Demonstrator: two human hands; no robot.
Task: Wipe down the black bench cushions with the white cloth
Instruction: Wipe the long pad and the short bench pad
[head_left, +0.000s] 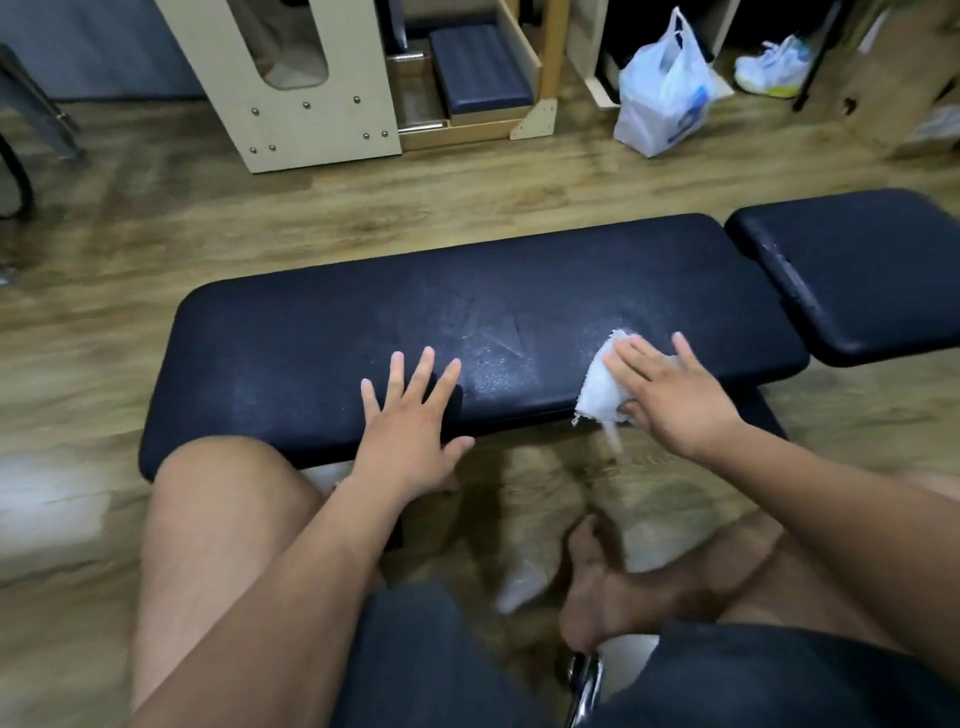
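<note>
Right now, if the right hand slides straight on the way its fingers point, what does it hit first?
The right hand presses the white cloth flat, fingers pointing up-left across the long black cushion. Nothing lies on that stretch, so it likely meets only bare cushion up to the far edge, then floor beyond.

The long black padded bench cushion (311, 332) lay bare along its far edge and left end; a flat left hand (415, 415) blocked the near middle.
</note>
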